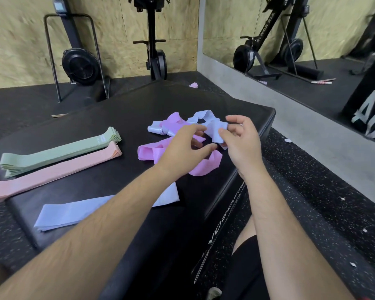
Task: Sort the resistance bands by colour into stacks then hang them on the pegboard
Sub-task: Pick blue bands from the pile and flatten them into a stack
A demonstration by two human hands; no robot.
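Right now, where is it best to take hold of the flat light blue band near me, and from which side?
Probably its near-left end: the light blue band lies flat, and the left forearm crosses its other end. Come from the left, pinching the folded end off the black mat.

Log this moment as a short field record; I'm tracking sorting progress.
surface: black padded box
sorted stacks: green stack, peach stack, blue stack, laid side by side
unsorted: pink bands tangled in a loose pile
right hand: pinching a blue band lifted from the pile
left hand: fingers open, reaching under that band
pegboard: not in view
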